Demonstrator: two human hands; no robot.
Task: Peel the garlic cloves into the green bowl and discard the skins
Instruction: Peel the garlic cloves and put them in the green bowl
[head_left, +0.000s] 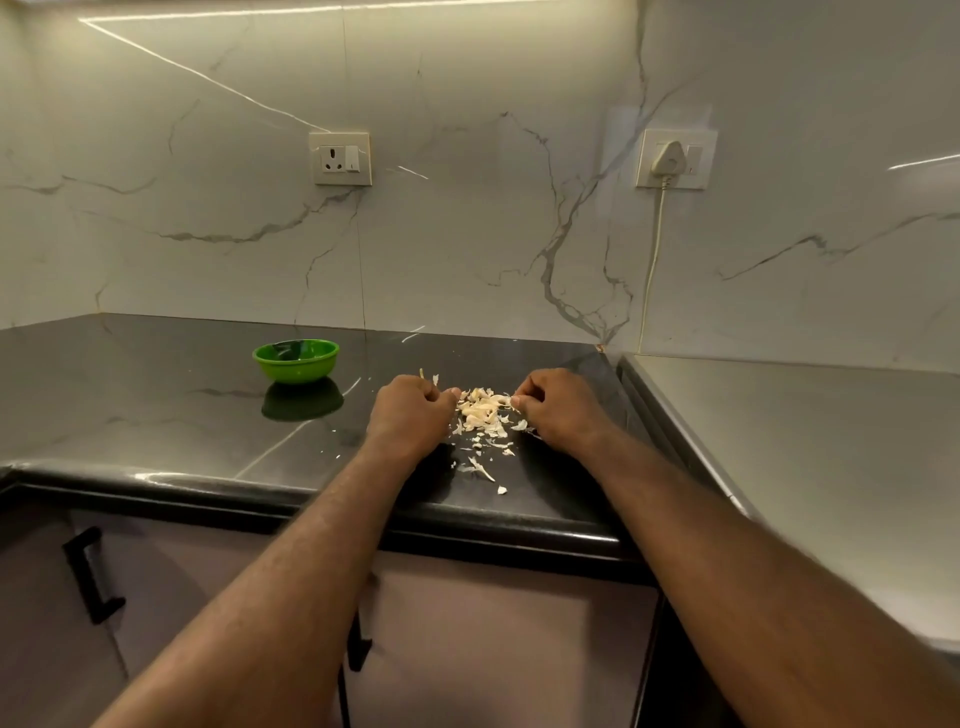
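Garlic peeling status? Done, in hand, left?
Done: some skins are off, scattered in a pile of skins and pale cloves on the countertop. In hand: left hand and right hand curl at the pile's edges; grip unclear. Left: no cloves visible in the green bowl; skins not discarded.

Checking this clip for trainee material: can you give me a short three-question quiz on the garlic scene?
1. True or false: the green bowl stands left of the garlic pile on the countertop.
2. The right wall socket holds: A a white plug; B nothing; C a black charger.
3. Fill in: the garlic pile lies between the person's two ___.
Key: 1 true. 2 A. 3 hands, the left hand and right hand.
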